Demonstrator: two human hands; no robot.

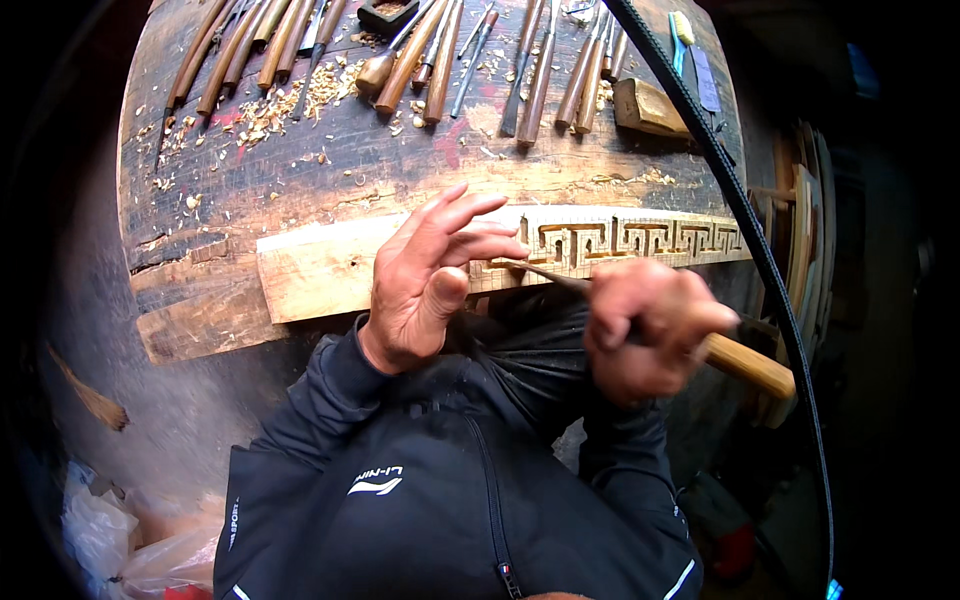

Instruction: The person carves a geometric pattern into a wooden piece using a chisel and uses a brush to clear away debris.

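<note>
A long pale wooden board [320,265] lies along the near side of the workbench, its right part carved with an angular key pattern [625,238]. My right hand [650,325] is closed round a carving chisel [745,365] with a wooden handle. The chisel's thin blade points left, its tip down at the left end of the carved pattern. Over the board, my left hand [420,275] is open with its fingers stretched to the right. Its fingertips are close to the chisel tip; whether they touch the blade I cannot tell.
Across the far side of the workbench [380,170] lie several wooden-handled chisels [410,60] among wood shavings [270,115]. A wooden block [648,108] and a toothbrush [680,40] are at the far right. A black cord [740,190] crosses the right side. Plastic bags [110,530] sit at lower left.
</note>
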